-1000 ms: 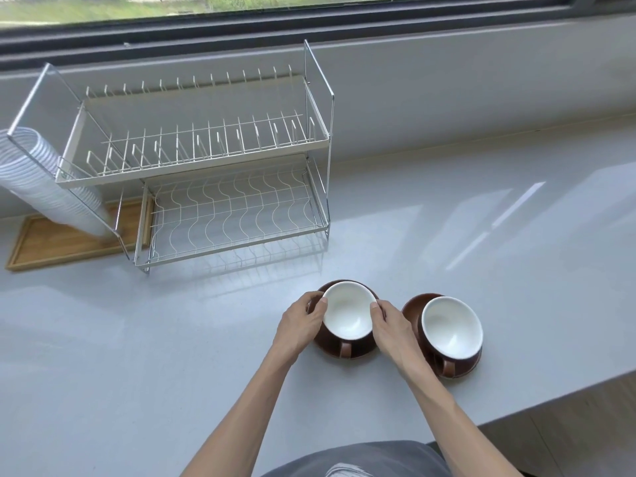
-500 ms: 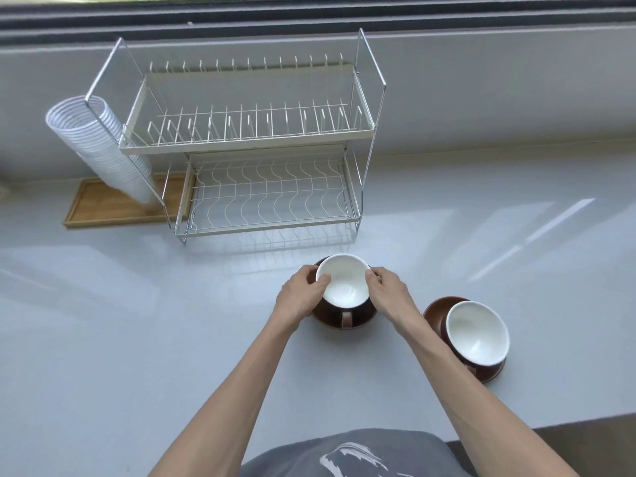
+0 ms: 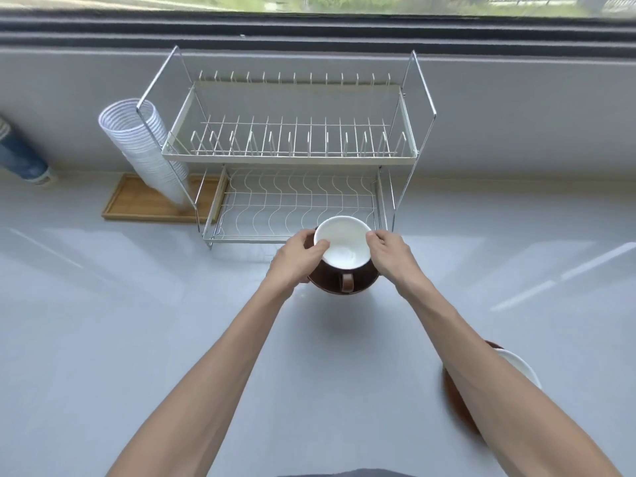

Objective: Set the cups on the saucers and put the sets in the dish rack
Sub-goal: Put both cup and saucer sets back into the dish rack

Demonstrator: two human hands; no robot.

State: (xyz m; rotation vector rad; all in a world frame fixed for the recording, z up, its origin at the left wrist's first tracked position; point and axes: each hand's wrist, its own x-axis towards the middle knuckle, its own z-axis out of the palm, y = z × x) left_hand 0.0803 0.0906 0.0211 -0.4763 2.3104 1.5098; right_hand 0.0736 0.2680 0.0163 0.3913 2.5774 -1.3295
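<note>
A brown cup with a white inside sits on its brown saucer, handle toward me. My left hand grips the set's left side and my right hand grips its right side. The set is held just in front of the lower tier of the two-tier wire dish rack. A second cup on a brown saucer stands on the counter at the lower right, mostly hidden behind my right forearm.
A stack of white disposable cups leans by the rack's left side over a wooden tray. A blue object lies at the far left edge. The grey wall and window sill run behind the rack.
Both hands have carried the cup and saucer set away from me, from the counter toward the rack's lower tier. The second set has stayed behind at the right.
</note>
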